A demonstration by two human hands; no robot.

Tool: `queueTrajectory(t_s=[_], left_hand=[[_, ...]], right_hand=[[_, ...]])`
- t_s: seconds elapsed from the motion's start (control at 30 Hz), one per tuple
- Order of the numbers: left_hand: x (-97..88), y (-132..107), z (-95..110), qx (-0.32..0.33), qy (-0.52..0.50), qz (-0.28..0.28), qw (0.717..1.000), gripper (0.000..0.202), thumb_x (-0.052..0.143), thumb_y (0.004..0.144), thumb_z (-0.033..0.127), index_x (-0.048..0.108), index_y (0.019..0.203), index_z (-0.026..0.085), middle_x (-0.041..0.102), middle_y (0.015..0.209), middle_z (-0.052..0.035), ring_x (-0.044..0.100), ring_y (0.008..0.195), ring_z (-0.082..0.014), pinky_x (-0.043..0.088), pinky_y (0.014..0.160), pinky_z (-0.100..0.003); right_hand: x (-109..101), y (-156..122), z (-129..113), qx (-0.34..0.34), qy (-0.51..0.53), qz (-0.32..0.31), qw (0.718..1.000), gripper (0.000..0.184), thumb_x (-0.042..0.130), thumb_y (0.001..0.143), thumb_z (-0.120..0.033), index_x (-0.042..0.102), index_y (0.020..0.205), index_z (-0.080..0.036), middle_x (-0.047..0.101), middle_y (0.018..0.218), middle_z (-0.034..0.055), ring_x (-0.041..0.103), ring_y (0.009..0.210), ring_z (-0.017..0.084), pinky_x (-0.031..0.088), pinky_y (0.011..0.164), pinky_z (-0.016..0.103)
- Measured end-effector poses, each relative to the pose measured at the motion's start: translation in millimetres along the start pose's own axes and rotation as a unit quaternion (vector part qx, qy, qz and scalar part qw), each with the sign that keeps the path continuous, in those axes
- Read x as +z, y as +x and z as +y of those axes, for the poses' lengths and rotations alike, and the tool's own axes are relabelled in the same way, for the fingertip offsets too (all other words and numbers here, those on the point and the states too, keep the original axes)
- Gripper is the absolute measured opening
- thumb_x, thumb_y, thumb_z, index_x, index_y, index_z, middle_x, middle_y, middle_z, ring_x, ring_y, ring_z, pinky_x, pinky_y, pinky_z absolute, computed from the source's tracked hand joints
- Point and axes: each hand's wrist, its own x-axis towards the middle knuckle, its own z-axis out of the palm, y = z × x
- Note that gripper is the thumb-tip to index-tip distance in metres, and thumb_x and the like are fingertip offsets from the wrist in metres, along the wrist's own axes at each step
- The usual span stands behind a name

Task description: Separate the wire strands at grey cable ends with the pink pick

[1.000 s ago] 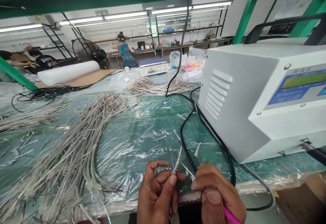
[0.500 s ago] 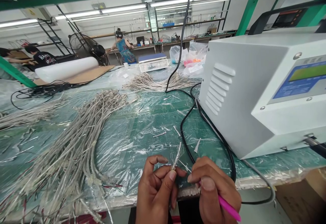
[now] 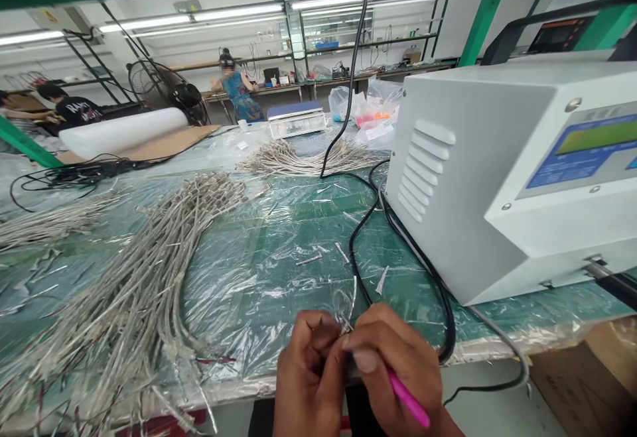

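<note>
Low in the head view, my left hand pinches a shielded cable end, its frayed silvery braid sticking up past the fingertips. My right hand is closed around a slim pink-handled pointed tool. Its handle slants down to the right, and its tip is hidden among the fingers at the cable end. The fingertips of both hands meet or nearly meet there. To the left lies a big bundle of grey braided cables, some with stripped ends towards the table's front edge.
A white machine with a display stands on the right, black cords beside it. Braid scraps lie on the film-covered green table. More cables lie further back. Several people sit at benches beyond.
My right hand has moved left against my left hand, bringing the pink tool to the cable end. Its thin tip, visible before, is now hidden. The view has shifted slightly.
</note>
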Motion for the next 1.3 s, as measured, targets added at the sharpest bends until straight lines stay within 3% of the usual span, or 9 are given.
queueTrajectory(t_s=[0.13,0.2,0.3,0.37,0.6,0.73,0.83,0.93,1.3], left_hand=[[2.5,0,-1,0.032,-0.001,0.030,0.999,0.030,0.074,0.078,0.028,0.047,0.070,0.018,0.043,0.061,0.0061,0.039,0.057,-0.0076,0.036,0.054,-0.017],[2.3,1,0,-0.006,-0.030,0.020,0.999,0.034,0.073,0.080,0.029,0.042,0.071,0.020,0.043,0.060,0.0071,0.036,0.052,-0.0062,0.032,0.049,-0.016],[-0.5,3,2,-0.060,-0.049,0.001,0.997,0.036,0.071,0.083,0.030,0.037,0.075,0.021,0.056,0.067,0.0054,0.032,0.043,-0.0027,0.024,0.042,-0.016],[-3.2,4,2,-0.067,-0.047,-0.006,0.997,0.036,0.070,0.084,0.029,0.036,0.077,0.021,0.063,0.074,0.0030,0.033,0.040,-0.0013,0.022,0.041,-0.016],[-8.1,6,4,-0.069,-0.066,-0.033,0.995,0.030,0.069,0.085,0.029,0.041,0.083,0.021,0.065,0.074,0.0034,0.033,0.038,-0.0003,0.020,0.041,-0.015],[-4.2,4,8,-0.068,-0.072,-0.019,0.995,0.031,0.073,0.082,0.029,0.043,0.081,0.021,0.052,0.061,0.0087,0.032,0.039,-0.0017,0.020,0.041,-0.015],[-0.8,2,7,-0.049,-0.068,0.004,0.997,0.032,0.074,0.081,0.031,0.044,0.075,0.020,0.040,0.056,0.0098,0.031,0.044,-0.0040,0.024,0.043,-0.016],[-0.1,0,4,-0.004,-0.032,0.015,0.999,0.032,0.074,0.079,0.029,0.046,0.069,0.019,0.043,0.060,0.0066,0.036,0.053,-0.0068,0.031,0.050,-0.018],[-3.9,2,0,-0.045,-0.054,-0.014,0.997,0.039,0.072,0.083,0.030,0.038,0.066,0.020,0.042,0.049,0.0088,0.033,0.043,-0.0050,0.024,0.045,-0.018]], right_hand=[[1,3,-2,-0.037,-0.049,-0.013,0.998,0.020,0.049,0.096,-0.017,0.064,0.083,-0.014,0.059,0.070,0.0047,0.057,0.061,0.013,0.044,0.055,0.024],[1,-1,-2,-0.029,-0.029,0.019,0.999,0.021,0.046,0.097,-0.017,0.063,0.085,-0.014,0.058,0.071,0.0047,0.057,0.061,0.013,0.044,0.055,0.025],[3,-10,0,0.003,0.000,0.104,0.995,0.024,0.043,0.098,-0.018,0.061,0.083,-0.016,0.054,0.068,0.0028,0.053,0.058,0.014,0.041,0.054,0.027],[3,-14,2,0.015,0.010,0.124,0.992,0.024,0.042,0.097,-0.017,0.060,0.081,-0.016,0.053,0.067,0.0021,0.051,0.058,0.014,0.039,0.055,0.029],[2,-14,4,0.009,0.021,0.070,0.997,0.018,0.044,0.090,-0.007,0.059,0.084,-0.015,0.055,0.069,0.0022,0.053,0.065,0.014,0.038,0.058,0.028],[2,-8,3,0.004,0.021,0.064,0.998,0.018,0.045,0.089,-0.005,0.058,0.084,-0.014,0.055,0.068,0.0022,0.052,0.064,0.013,0.039,0.057,0.027],[3,-3,1,-0.013,-0.003,0.034,0.999,0.017,0.045,0.092,-0.009,0.059,0.084,-0.014,0.055,0.067,0.0023,0.053,0.062,0.013,0.040,0.055,0.026],[2,1,-2,-0.043,-0.039,0.002,0.998,0.022,0.045,0.097,-0.016,0.061,0.081,-0.014,0.057,0.068,0.0035,0.053,0.059,0.012,0.041,0.054,0.025],[5,-10,4,-0.014,-0.047,0.075,0.996,0.017,0.045,0.089,-0.004,0.057,0.084,-0.015,0.056,0.068,0.0027,0.053,0.063,0.014,0.041,0.055,0.027]])
